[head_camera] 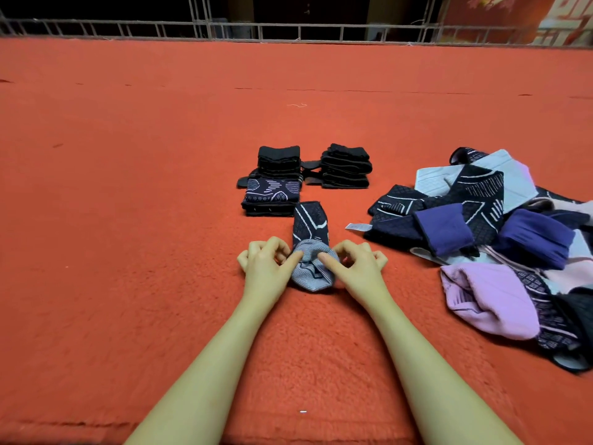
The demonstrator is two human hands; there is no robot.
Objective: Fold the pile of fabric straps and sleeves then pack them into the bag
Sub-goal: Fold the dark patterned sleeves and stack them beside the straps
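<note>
A dark sleeve with white lines [310, 224] lies lengthwise on the red carpet, its near end turned back to show grey ribbed lining. My left hand [268, 261] pinches the left edge of that grey end, and my right hand [356, 263] pinches the right edge. Beyond it stand folded stacks: a patterned navy stack [272, 195], a black stack [278, 160] behind that, and another black stack [346, 167] to the right. An unfolded pile of navy, purple, pale blue and pink sleeves [500, 239] sprawls at the right. No bag is in view.
Red carpet [144, 220] covers the whole floor. A metal railing [288, 30] runs along the far edge. A small white scrap [303, 412] lies between my forearms.
</note>
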